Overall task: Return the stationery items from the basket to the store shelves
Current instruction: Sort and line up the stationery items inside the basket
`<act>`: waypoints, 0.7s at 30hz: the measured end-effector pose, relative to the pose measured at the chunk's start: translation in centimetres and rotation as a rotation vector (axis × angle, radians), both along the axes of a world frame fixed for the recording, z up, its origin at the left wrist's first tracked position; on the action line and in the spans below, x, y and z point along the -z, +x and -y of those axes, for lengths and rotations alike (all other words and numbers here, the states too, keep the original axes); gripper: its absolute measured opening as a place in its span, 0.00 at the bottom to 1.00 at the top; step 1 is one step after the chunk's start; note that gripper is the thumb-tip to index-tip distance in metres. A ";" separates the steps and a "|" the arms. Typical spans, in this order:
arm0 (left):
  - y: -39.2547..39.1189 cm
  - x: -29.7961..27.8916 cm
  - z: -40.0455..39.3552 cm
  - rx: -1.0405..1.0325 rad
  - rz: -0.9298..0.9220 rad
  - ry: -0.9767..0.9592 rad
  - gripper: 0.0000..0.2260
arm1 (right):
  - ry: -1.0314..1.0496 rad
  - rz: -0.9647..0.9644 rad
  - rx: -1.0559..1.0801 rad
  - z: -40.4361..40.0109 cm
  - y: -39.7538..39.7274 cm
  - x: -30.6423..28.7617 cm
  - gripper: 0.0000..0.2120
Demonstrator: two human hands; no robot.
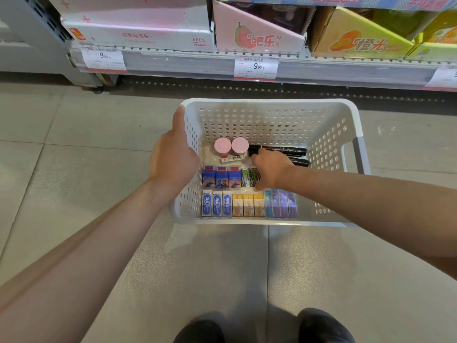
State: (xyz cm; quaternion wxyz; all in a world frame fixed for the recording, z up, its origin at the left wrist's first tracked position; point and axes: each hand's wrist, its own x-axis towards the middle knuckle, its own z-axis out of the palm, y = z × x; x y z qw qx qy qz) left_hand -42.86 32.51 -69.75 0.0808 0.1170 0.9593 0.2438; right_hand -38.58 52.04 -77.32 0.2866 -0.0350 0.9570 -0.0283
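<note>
A white perforated basket (272,102) stands on the tiled floor in front of the shelf. My left hand (173,159) grips its left rim. My right hand (270,169) reaches inside, fingers curled over the left end of the black markers (288,151) lying at the back. Next to them stand two pink-capped tubes (231,145), with a small white barcoded stick (232,158) lying in front of them. Blue eraser packs (220,180) and green ones (245,178) form a middle row. Blue-white packs (217,206), orange packs (248,205) and purple packs (283,203) line the near wall.
The lowest store shelf (197,61) runs across the top, with price tags (256,66) on its edge. On it sit a white box (148,37), a pink display box (257,38) and a yellow one (358,40). My shoes (321,328) are at the bottom.
</note>
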 end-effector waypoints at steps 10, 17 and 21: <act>0.2 -0.3 -0.1 -0.003 -0.002 -0.006 0.32 | 0.046 -0.026 -0.067 -0.1 -0.1 -1.0 0.29; 0.3 -0.5 -0.2 -0.006 0.007 -0.006 0.32 | 0.086 -0.226 -0.358 1.0 -0.4 -1.1 0.15; 0.3 -0.6 -0.1 -0.013 0.020 0.010 0.32 | 0.133 -0.218 -0.388 2.1 -1.0 -0.7 0.16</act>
